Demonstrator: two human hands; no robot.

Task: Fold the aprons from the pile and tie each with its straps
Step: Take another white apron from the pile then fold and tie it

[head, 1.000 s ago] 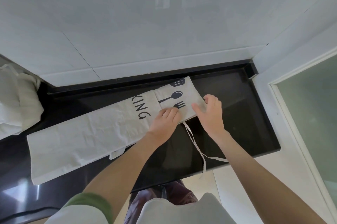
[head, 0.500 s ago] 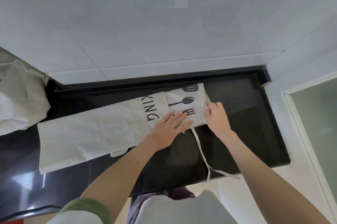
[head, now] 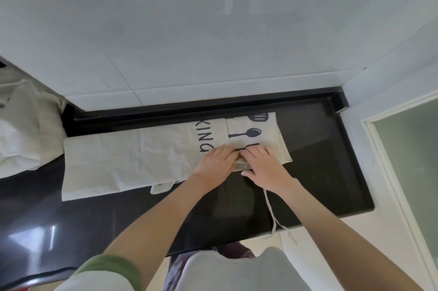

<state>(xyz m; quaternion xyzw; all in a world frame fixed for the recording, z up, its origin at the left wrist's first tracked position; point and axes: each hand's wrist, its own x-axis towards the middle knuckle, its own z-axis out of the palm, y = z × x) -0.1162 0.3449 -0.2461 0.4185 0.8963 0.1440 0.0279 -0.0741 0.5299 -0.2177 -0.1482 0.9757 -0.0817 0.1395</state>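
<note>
1. Together, the left hand (head: 216, 161) and the right hand (head: 264, 165) rest at frame centre on the near edge of the apron (head: 132, 160), their fingertips almost meeting.
2. On the left hand, the fingers (head: 226, 152) are straight and pressed together, flat on the cloth and pointing toward the right of the frame.
3. On the right hand, the fingers (head: 256, 152) lie close together on top of the cloth, pointing left. Its thumb stretches out just below the cloth's edge, over the surface (head: 320, 172). A small bunch of fabric sits between thumb and fingers; I cannot tell if it is pinched.
4. Lying flat on the glossy black surface, the apron is a long cream strip running from centre left to right of centre.
5. Its right end is doubled back as a flap (head: 267, 146) printed with a dark spoon and spatula, with the letters "KING" to the flap's left.
6. A thin strap (head: 270, 207) comes out from under the right wrist, runs toward the bottom of the frame and hangs over the surface's front edge.
7. At the left edge the pile (head: 23, 129) of pale aprons sits just beside the strip's left end.
8. White wall tiles (head: 213, 29) fill the upper frame.
9. A green sleeve (head: 111, 267) shows at lower left.
</note>
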